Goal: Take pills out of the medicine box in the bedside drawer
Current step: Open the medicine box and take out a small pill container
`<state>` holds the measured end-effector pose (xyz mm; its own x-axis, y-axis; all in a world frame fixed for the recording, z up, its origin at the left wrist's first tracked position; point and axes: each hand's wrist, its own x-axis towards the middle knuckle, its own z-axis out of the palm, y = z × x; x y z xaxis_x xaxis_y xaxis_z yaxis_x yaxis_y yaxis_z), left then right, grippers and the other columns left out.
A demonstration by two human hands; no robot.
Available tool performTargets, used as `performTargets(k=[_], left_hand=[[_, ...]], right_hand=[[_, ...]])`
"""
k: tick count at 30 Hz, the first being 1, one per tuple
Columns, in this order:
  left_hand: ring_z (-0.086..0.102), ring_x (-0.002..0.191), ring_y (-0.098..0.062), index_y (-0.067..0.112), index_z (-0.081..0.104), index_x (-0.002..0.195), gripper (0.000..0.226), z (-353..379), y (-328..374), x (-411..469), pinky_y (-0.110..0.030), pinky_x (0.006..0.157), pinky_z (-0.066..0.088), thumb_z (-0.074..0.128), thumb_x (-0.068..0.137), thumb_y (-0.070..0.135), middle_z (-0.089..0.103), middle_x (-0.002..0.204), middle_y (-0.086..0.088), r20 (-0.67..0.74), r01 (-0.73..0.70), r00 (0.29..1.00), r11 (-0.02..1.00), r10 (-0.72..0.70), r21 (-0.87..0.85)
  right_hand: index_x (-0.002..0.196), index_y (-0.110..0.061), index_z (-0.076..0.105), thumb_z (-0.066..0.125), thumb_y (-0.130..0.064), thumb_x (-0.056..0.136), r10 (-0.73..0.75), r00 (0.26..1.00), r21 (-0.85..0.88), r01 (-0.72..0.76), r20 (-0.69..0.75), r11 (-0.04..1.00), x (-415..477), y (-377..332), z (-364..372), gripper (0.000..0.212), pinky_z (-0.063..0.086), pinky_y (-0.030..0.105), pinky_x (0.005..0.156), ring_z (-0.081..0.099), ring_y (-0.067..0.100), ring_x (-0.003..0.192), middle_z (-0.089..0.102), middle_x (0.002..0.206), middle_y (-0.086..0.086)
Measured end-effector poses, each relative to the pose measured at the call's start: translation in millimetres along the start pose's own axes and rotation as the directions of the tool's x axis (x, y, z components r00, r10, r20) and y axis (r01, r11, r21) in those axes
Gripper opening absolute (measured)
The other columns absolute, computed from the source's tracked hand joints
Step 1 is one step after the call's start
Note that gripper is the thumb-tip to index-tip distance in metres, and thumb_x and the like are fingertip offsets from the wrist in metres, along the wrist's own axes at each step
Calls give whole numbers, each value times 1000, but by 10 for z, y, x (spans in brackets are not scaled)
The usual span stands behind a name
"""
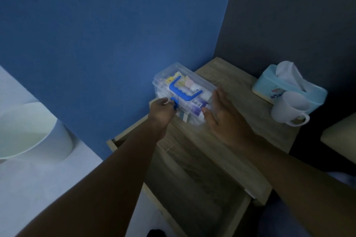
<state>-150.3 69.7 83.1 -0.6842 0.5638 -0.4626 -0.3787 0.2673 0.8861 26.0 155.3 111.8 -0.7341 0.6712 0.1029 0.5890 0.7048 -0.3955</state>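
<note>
A clear plastic medicine box [181, 82] with a blue handle [185, 90] stands on the wooden bedside table [240, 117], close to the blue wall. Packets and small bottles show through its lid. My left hand [161, 109] pinches the blue latch [175, 102] on the box's near left side. My right hand [219, 113] lies flat against the box's right end, fingers straight and together, thumb touching the lower corner. Below the tabletop the drawer [202, 188] is pulled out and looks dark inside.
A light blue tissue box [285, 84] with a tissue sticking up stands at the table's right. A white mug [289, 109] sits in front of it. A bed with a white pillow [28, 132] lies to the left.
</note>
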Motion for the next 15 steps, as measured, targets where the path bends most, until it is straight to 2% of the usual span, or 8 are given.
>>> performTargets(k=[2, 4, 6, 10, 12, 15], left_hand=[[68, 98, -22, 7, 59, 126, 35, 10, 19, 0, -38, 90, 56, 59, 94, 21, 67, 114, -13, -8, -1, 1000, 1000, 1, -24], [68, 88, -18, 12, 68, 105, 22, 17, -5, 25, -33, 80, 58, 63, 92, 28, 70, 106, -12, -16, 0, 1000, 999, -1, -37], [69, 85, -18, 16, 69, 89, 20, 42, -40, 54, -35, 82, 58, 66, 88, 36, 72, 97, -9, -51, 0, 999, 1000, -1, -17], [68, 94, -22, 14, 69, 95, 34, 90, -74, 100, -42, 90, 56, 68, 83, 46, 71, 95, -6, -90, 8, 996, 1000, -10, -19], [68, 92, -20, 15, 69, 95, 33, 87, -83, 99, -41, 89, 57, 67, 84, 46, 71, 94, -4, -84, 0, 996, 999, -3, -33], [68, 90, -18, 22, 68, 92, 24, 65, -111, 76, -40, 85, 58, 61, 89, 44, 70, 93, 0, -101, -53, 993, 999, 54, 12]], right_hand=[[157, -11, 11, 26, -54, 101, -11, 1000, -57, 12, 17, 998, 5, 18, -12, 72, 34, 44, 118, 12, 22, 154, 9, 167, 10], [157, -8, 14, 28, -52, 102, -20, 1000, -112, 21, 5, 994, 9, 28, -3, 71, 38, 42, 116, 17, 24, 153, 12, 166, 13], [156, -5, 18, 29, -51, 103, -30, 1000, -179, 27, -11, 984, 19, 34, 14, 71, 38, 38, 115, 21, 25, 152, 17, 165, 15], [156, -6, 18, 23, -56, 99, -22, 1000, -174, 21, -4, 985, 50, 59, 52, 76, 37, 39, 116, 19, 25, 153, 17, 165, 14], [156, -6, 18, 20, -58, 97, -27, 1000, -174, 25, -11, 984, 52, 77, 79, 79, 40, 40, 115, 20, 25, 152, 18, 165, 14], [155, -4, 20, 27, -53, 101, -30, 999, -189, 22, -37, 982, 55, 82, 125, 74, 41, 40, 114, 24, 26, 151, 20, 164, 16]])
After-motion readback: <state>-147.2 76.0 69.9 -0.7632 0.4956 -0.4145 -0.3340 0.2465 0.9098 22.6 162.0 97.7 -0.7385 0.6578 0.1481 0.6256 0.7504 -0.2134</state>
